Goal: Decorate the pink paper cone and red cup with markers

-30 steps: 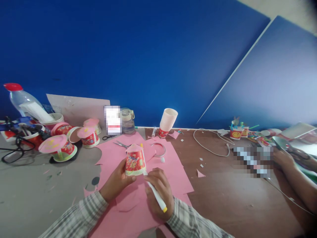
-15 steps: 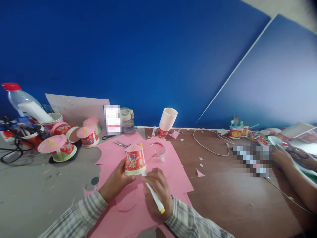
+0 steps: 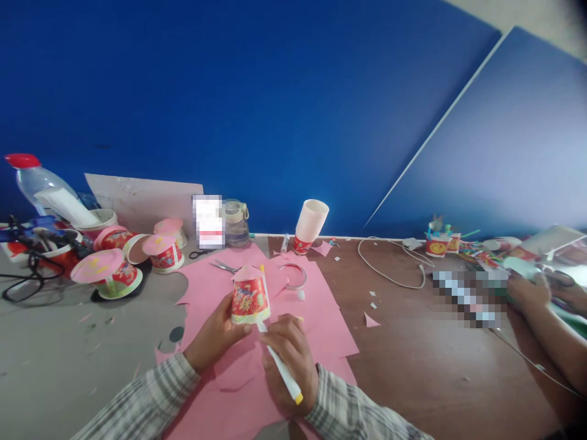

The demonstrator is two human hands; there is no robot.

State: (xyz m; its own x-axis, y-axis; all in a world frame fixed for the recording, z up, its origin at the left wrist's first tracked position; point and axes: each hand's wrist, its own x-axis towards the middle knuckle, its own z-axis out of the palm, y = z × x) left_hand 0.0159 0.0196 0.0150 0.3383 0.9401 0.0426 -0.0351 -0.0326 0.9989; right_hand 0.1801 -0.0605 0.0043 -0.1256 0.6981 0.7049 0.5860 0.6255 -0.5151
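Observation:
My left hand (image 3: 214, 336) grips an upside-down red printed paper cup (image 3: 249, 299) that has a pink paper piece on its top. My right hand (image 3: 290, 357) is closed round a white pen with a yellow end (image 3: 283, 370), its tip touching the cup's lower rim. Both hands are over sheets of pink paper (image 3: 316, 315) lying on the table.
Several finished cups with pink tops (image 3: 110, 272) stand at the left near a water bottle (image 3: 48, 192). Scissors (image 3: 223, 266), a tape ring (image 3: 295, 278), a stack of paper cups (image 3: 309, 226) and a white cable (image 3: 389, 266) lie behind. Another person's hands (image 3: 534, 290) work at the right.
My right hand has slid the pen slightly left and down along the cup's lower rim. The other person's hands at the right have shifted.

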